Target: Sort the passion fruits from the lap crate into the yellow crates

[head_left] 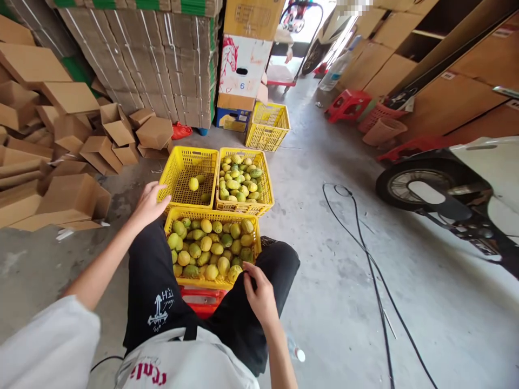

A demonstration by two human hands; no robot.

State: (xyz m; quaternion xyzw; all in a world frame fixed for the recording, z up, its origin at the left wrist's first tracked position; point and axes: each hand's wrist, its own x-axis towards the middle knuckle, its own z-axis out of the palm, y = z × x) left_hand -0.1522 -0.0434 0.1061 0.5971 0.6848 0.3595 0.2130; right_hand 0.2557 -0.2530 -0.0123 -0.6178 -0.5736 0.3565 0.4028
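My left hand [151, 203] is at the outer left edge of the back-left yellow crate [168, 173], fingers apart and nothing in them. Inside that crate lie a yellow oval fruit [193, 184] and a couple of greener ones. Over my right knee is my right hand [261, 292], loosely curved, with thumb and fingers apart and no fruit visible in it. Its fingertips are close to the right front corner of the near yellow crate [190, 282], which holds many yellow-green oval fruits [205, 243]. More such fruits [240, 178] fill the back-right crate [265, 204].
Cardboard boxes [73, 197] are heaped at left, before tall bundles of flattened cartons [138, 59]. Another yellow crate [267, 129] stands farther back. A black cable [367, 254] and a parked motorbike [446, 189] are at right. Beside my right leg lies a plastic bottle [299, 354].
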